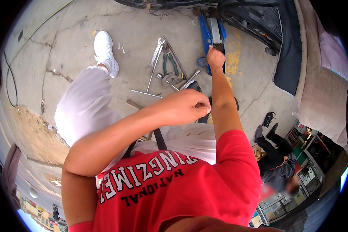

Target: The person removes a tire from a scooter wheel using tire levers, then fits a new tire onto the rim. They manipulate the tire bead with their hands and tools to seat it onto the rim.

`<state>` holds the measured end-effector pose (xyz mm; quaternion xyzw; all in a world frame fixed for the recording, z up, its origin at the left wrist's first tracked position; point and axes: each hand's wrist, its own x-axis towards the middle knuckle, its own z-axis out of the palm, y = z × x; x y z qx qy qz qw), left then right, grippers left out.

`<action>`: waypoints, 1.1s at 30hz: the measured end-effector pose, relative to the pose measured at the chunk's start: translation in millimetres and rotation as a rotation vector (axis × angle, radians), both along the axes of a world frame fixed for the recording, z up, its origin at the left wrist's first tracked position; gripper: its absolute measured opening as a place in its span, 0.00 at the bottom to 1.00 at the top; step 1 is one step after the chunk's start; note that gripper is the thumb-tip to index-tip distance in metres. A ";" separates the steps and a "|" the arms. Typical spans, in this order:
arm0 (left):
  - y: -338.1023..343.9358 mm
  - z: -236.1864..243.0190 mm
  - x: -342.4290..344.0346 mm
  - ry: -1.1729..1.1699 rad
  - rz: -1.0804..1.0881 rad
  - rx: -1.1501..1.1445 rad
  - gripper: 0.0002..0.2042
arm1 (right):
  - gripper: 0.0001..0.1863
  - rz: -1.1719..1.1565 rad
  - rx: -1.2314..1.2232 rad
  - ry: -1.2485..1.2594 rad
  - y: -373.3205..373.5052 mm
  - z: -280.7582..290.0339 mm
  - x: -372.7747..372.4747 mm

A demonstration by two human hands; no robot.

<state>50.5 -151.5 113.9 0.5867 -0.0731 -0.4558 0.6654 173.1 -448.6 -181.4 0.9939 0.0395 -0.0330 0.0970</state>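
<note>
My right hand (215, 58) is closed on the near end of a blue floor jack (205, 33), with its thumb along the blue side. The jack has a grey middle part, and its far end lies by the dark frame of a vehicle. My left hand (187, 106) hovers in front of my body, fingers curled toward the thumb, with nothing visible in it. Beyond it on the concrete lie a combination wrench (157, 52), green-handled pliers (170, 65), a T-handle wrench (147, 92) and a socket wrench (189, 79). A dark object behind my left hand is partly hidden.
The black vehicle body (251, 21) spans the far right edge, beside a draped cloth-covered piece (321, 77). My white shoe (104, 50) rests at the left. A seated person (276, 158) is at the lower right, near a dark pouch (269, 119) and shelving. A black cable (11, 83) lies far left.
</note>
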 end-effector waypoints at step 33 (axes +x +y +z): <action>60.2 45.1 6.7 -0.296 0.346 0.005 0.13 | 0.20 -0.137 0.625 0.364 99.4 1.2 -94.8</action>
